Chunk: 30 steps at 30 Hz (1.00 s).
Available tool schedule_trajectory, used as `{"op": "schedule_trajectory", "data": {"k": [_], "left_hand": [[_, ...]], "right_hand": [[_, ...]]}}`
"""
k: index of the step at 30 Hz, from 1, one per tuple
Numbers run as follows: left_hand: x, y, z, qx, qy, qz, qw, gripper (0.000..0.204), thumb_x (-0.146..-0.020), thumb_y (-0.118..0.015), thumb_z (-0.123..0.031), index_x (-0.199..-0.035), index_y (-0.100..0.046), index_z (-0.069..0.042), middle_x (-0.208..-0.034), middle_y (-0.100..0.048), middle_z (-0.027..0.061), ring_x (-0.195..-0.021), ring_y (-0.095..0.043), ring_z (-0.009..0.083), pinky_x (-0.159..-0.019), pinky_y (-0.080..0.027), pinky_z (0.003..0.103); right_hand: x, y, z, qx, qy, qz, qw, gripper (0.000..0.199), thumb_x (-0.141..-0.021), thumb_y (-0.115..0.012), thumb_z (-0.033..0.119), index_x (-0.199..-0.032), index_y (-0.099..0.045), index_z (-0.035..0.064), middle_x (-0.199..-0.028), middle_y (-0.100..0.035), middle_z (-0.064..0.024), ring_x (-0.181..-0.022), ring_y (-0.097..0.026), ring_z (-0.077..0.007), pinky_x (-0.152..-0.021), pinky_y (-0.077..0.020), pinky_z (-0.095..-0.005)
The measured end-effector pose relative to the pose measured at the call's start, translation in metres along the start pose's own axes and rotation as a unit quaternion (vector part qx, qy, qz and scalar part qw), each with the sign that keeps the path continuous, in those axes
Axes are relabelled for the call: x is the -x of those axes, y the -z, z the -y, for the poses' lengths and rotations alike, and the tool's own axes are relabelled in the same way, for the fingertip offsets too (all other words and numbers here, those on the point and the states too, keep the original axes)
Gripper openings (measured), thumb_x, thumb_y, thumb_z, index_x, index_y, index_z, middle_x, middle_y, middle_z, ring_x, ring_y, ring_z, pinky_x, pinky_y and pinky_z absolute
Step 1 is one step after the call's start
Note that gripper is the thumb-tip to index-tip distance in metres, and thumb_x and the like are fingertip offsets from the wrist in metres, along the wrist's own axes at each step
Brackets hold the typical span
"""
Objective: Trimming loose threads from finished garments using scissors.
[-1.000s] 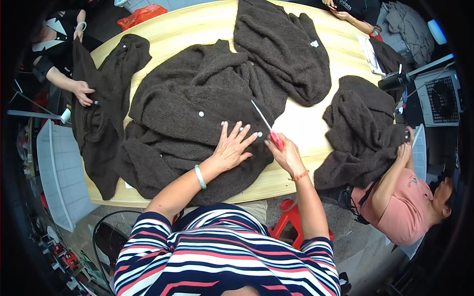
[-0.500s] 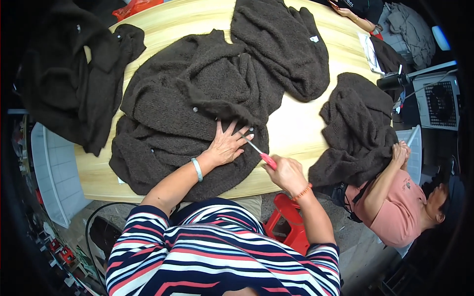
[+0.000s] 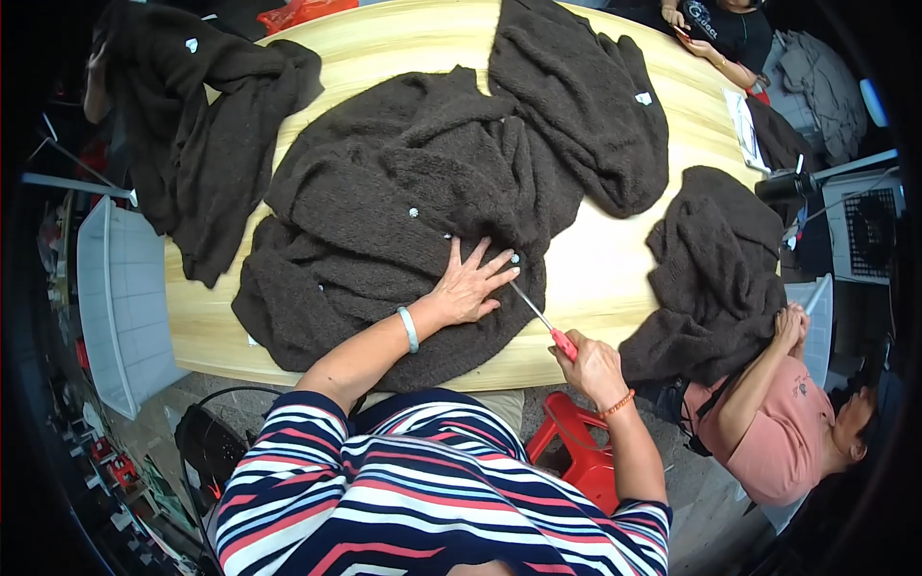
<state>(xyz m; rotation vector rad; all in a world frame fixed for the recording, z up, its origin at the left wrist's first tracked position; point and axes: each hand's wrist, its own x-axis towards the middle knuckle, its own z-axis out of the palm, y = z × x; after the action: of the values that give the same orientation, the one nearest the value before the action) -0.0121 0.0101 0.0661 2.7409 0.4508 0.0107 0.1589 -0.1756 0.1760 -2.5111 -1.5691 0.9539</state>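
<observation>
A dark brown knitted garment (image 3: 384,182) with shiny round buttons lies bunched on the table before me. My left hand (image 3: 465,291) presses flat on it, fingers spread. Its fingertips are close to a shiny button (image 3: 515,258) near the garment's right side; another button (image 3: 414,212) shows further up to the left. My right hand (image 3: 590,370) is closed around the red handle (image 3: 564,344) of a tool with a thin, straight metal shaft (image 3: 534,309). The shaft points up and left, its tip at the left hand's fingers. I cannot make out the tip's shape.
More brown garments lie on the wooden table (image 3: 600,278): one at far right (image 3: 586,106), one at left (image 3: 221,134), one at right (image 3: 715,278) under a co-worker's hands (image 3: 789,326). Another person sits at the far right corner. A red stool (image 3: 576,446) stands beside me.
The raised garment edge by my left fingers now lies flatter. The tool's tip has drawn back from the cloth near the button. At left, a person's hand now shows by the brown garment.
</observation>
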Motion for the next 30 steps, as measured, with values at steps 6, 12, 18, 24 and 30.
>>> {"op": "schedule_trajectory", "data": {"k": [6, 12, 18, 24, 30], "left_hand": [[0.013, 0.036, 0.015, 0.048, 0.032, -0.158, 0.986, 0.050, -0.085, -0.067, -0.036, -0.127, -0.058, -0.011, -0.135, -0.051, 0.0140, -0.130, -0.042, 0.0353, -0.110, -0.022, 0.062], [0.043, 0.028, 0.061, -0.080, 0.117, -0.100, 0.985, 0.060, -0.079, -0.069, -0.040, -0.129, -0.058, -0.011, -0.142, -0.043, 0.0152, -0.136, -0.026, 0.0488, -0.109, -0.010, 0.070], [0.044, 0.014, 0.067, -0.098, 0.139, -0.018, 0.985, 0.067, -0.069, -0.071, -0.031, -0.130, -0.056, -0.007, -0.145, -0.039, 0.0155, -0.138, -0.023, 0.0490, -0.109, -0.006, 0.072], [0.040, 0.014, 0.061, -0.073, 0.121, -0.015, 0.990, 0.050, -0.068, -0.071, -0.031, -0.108, -0.068, -0.002, -0.148, -0.033, 0.0153, -0.136, -0.024, 0.0486, -0.107, -0.009, 0.074], [0.040, 0.018, 0.060, -0.078, 0.116, 0.006, 0.990, 0.058, -0.068, -0.073, -0.033, -0.116, -0.064, -0.002, -0.147, -0.036, 0.0159, -0.136, -0.026, 0.0475, -0.109, -0.008, 0.072]], "right_hand": [[-0.003, -0.014, 0.002, -0.047, 0.073, -0.107, 0.990, 0.017, -0.085, -0.064, 0.023, -0.094, -0.061, 0.0086, -0.067, -0.064, -0.0181, -0.065, -0.064, -0.0376, -0.066, -0.0500, -0.0464], [-0.007, 0.003, 0.032, -0.030, 0.052, -0.039, 0.997, 0.020, -0.086, -0.065, 0.027, -0.089, -0.063, 0.0078, -0.064, -0.063, -0.0183, -0.064, -0.065, -0.0371, -0.063, -0.0512, -0.0463], [-0.023, 0.006, 0.055, -0.001, 0.117, -0.039, 0.992, 0.024, -0.086, -0.065, 0.030, -0.083, -0.062, 0.0065, -0.065, -0.064, -0.0201, -0.065, -0.066, -0.0364, -0.063, -0.0524, -0.0448], [-0.085, -0.004, 0.115, -0.026, 0.206, -0.106, 0.972, 0.024, -0.083, -0.065, 0.026, -0.079, -0.062, 0.0026, -0.068, -0.065, -0.0202, -0.069, -0.068, -0.0349, -0.064, -0.0537, -0.0438], [-0.080, -0.015, 0.094, -0.014, 0.133, -0.092, 0.987, 0.024, -0.084, -0.065, 0.029, -0.080, -0.064, 0.0045, -0.070, -0.066, -0.0211, -0.071, -0.067, -0.0360, -0.070, -0.0534, -0.0446]]}}
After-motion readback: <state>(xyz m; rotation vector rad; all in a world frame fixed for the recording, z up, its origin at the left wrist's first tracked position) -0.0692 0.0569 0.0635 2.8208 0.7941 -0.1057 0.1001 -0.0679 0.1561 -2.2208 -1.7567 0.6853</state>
